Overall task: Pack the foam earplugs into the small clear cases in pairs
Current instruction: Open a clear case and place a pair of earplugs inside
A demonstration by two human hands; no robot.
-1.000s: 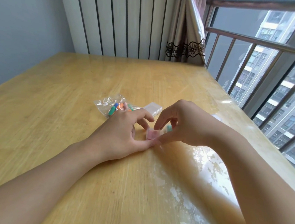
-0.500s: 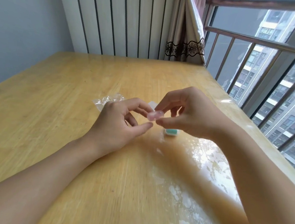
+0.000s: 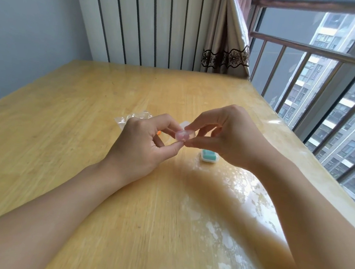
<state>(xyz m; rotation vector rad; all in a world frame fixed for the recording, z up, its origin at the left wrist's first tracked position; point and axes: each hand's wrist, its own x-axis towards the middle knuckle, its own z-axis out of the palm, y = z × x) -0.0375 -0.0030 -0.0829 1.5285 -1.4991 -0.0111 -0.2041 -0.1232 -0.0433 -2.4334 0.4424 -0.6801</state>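
**closing the pink case – finish the snap before you set it down**

your fingers [image 3: 176,148] are all on one small clear case [image 3: 184,134], held up off the counter [image 3: 67,125] between both hands. left hand [image 3: 141,144]: thumb tip under the near edge, index curled over the far side, pinching the left end. right hand [image 3: 225,138]: thumb and index pinching the right end. something pink shows through the plastic, presumably a pair of earplugs; can't tell whether the lid is fully latched.

my read: you're pressing it shut.
- squeeze top and bottom faces, not the ends; end pressure likely bows the shell and pops the lid.
- check no foam is caught in the seam; foam springs back and will hold the lid ajar.
- keep it low over the counter so a slip doesn't send it off the window-side edge.

outward: a second case with teal earplugs [image 3: 209,155] sits on the counter just below your right hand, looks packed. another clear case [image 3: 183,124] is mostly hidden behind your fingers. the clear plastic bag [image 3: 134,118] of loose earplugs lies behind your left hand; a bit of an orange earplug [image 3: 159,133] peeks out by the knuckles.

labels: no brand, print or writing readable on the cases or bag.
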